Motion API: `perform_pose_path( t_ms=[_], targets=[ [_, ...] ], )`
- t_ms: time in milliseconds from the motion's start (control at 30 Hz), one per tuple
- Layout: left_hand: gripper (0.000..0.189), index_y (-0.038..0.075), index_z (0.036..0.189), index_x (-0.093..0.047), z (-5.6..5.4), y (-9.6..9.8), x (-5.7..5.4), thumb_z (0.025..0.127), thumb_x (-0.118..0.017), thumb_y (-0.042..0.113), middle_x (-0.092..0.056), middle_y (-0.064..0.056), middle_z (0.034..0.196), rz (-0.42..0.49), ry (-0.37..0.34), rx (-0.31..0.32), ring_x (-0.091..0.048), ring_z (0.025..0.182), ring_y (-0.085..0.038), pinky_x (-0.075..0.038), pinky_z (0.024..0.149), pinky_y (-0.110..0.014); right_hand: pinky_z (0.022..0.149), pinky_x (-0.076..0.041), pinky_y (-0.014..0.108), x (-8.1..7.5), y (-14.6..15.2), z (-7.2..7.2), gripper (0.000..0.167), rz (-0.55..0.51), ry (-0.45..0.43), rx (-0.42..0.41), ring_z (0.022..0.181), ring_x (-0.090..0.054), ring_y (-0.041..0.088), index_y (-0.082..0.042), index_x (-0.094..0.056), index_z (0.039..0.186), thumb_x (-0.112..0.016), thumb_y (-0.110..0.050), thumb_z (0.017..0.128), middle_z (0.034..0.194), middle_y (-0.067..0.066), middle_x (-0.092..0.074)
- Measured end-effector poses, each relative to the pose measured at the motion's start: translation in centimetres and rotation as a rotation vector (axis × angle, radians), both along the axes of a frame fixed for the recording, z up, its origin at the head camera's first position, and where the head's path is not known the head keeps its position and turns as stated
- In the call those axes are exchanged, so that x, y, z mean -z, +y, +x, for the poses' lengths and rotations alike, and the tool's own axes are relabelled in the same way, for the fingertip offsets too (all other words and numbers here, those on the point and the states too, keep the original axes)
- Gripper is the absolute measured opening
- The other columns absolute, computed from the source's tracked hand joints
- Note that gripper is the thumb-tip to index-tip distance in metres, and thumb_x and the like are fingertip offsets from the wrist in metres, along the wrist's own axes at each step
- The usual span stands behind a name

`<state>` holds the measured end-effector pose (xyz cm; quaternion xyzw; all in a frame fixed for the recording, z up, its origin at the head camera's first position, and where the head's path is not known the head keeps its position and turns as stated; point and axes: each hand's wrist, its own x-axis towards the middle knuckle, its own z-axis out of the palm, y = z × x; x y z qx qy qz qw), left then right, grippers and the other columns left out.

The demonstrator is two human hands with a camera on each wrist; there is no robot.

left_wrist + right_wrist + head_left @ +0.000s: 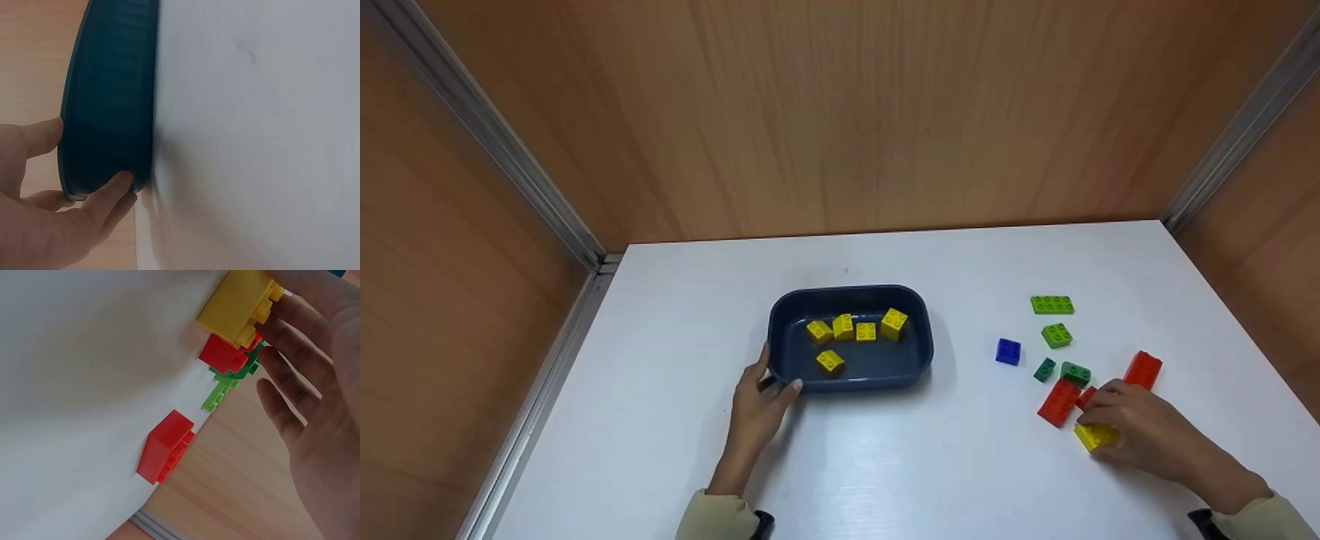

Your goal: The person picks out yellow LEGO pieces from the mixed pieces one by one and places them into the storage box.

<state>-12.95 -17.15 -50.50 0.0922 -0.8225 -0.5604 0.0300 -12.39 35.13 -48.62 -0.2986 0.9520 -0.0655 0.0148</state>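
In the head view my left hand holds the near left corner of a dark blue tray, the thumb on its front wall. The left wrist view has the fingers against the tray's side. Several yellow toy bricks lie inside the tray. On the right, my right hand pinches a yellow brick at the table surface; in the right wrist view, thumb and fingertips meet its studded side. A small red brick is partly hidden by the fingers. A longer red brick lies just left of them.
Another red brick lies beyond the right hand. Dark green bricks, light green bricks and a blue brick are spread farther back on the white table. Wooden panels enclose the back and sides.
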Motion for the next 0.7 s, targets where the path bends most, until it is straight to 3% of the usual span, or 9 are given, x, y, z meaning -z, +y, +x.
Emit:
perform_pose_path(
  t_ms=[700],
  targets=[
    [0.081,0.001,0.166,-0.028,0.0,0.0,0.0,0.099,-0.073,0.01,-0.041,-0.03,0.159,0.012,-0.004,-0.009,-0.049,0.142,-0.05,-0.051,0.112,-0.05,0.081,-0.064,0.043,-3.0,-1.4,-0.7,0.045,-0.001,0.058,-0.052,0.099,-0.065,0.024,-0.016,-0.086,0.103,-0.104,-0.019,0.062,0.101,-0.003,-0.078]
  ],
)
